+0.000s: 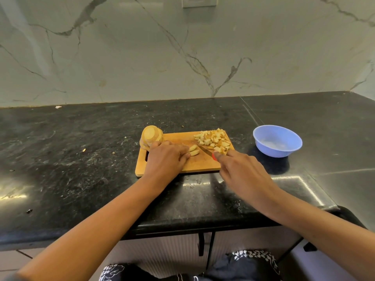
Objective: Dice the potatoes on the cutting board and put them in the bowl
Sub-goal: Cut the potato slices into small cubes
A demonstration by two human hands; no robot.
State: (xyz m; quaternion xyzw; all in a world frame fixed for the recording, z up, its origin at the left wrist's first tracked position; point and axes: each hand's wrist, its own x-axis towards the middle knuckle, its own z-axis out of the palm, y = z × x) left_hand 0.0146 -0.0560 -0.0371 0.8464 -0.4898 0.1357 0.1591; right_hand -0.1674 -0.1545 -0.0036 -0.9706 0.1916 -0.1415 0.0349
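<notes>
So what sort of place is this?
Most likely a home kitchen: a dark stone countertop against a marble-look backsplash, and a wooden cutting board with diced potato beside a blue bowl.

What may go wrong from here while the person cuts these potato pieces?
The left hand pins the potato strips right beside the knife, so a slip may nick its fingers. The diced pile sits against the cutting board's right edge; pieces may spill onto the counter. The stacked slices at the left corner may topple.

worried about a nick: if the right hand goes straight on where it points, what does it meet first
Its knife tip likely hits the potato strips held by the left hand; depth is unclear.
</notes>
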